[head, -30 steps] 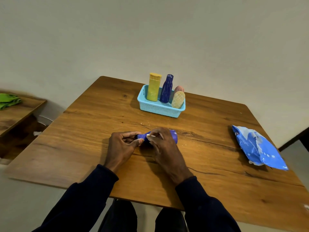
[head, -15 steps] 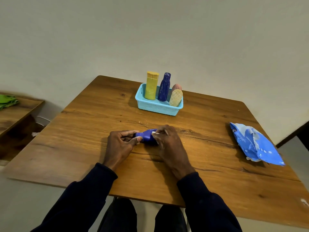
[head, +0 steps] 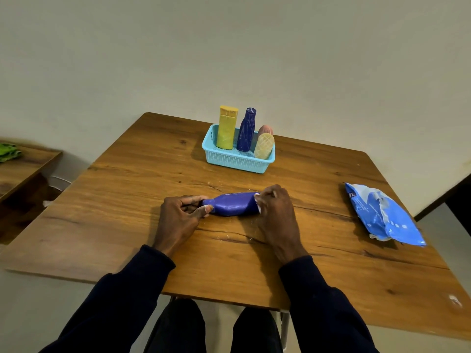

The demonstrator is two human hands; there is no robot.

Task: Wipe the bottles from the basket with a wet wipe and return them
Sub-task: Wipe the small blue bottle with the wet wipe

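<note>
A purple bottle [head: 230,204] lies on its side in the middle of the wooden table [head: 142,179]. My left hand [head: 179,219] pinches its neck end between thumb and fingers. Over the wide base end, my right hand [head: 276,212] holds a white wet wipe [head: 257,200] against the bottle; only the wipe's edge shows. Behind them stands a light blue basket [head: 237,161] with a yellow bottle [head: 226,128], a dark blue bottle [head: 246,129], a cream bottle [head: 264,146] and a pink one [head: 266,129] partly hidden behind it.
A blue wet wipe pack [head: 382,215] lies near the table's right edge. A lower wooden shelf [head: 23,166] with a green cloth [head: 9,152] stands to the left. A plain wall rises behind the table.
My right hand has slid with the wipe from the bottle's middle to its base end, uncovering most of the body. My left hand has stayed on the neck.
</note>
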